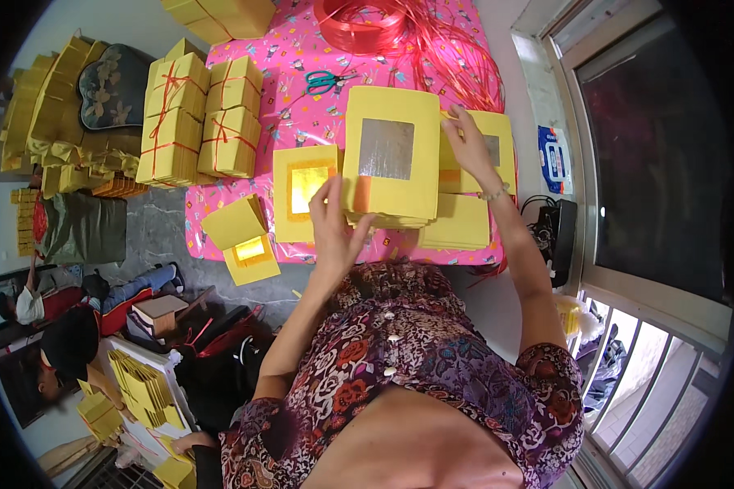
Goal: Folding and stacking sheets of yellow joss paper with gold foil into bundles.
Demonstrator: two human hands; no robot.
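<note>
Part of the yellow paper looks finished and part does not, judging by what is tied. In the upper left of the frame, the left-hand bundles [170, 122] and the narrower bundles [233, 118] beside them are bound crosswise with red ribbon and stand on the pink-covered counter [284, 102]. The stack in hand, a yellow stack with a silver square [386, 150], sits at the centre of the frame with no ribbon around it, so squaring and tying appear to be left. The left hand [335, 228] is spread against its lower-left corner, fingers and thumb apart; the right hand [468, 145] is by its upper-right edge, fingers slightly bent, and I cannot tell whether they grasp it. Also loose are the gold-square sheets [307, 196] left of centre, the plain pile [455, 222] right of centre and the small pieces [233, 225] at the counter's lower-left corner. The red ribbon coil [359, 26] and green-handled scissors [321, 81] lie unused in the upper middle
</note>
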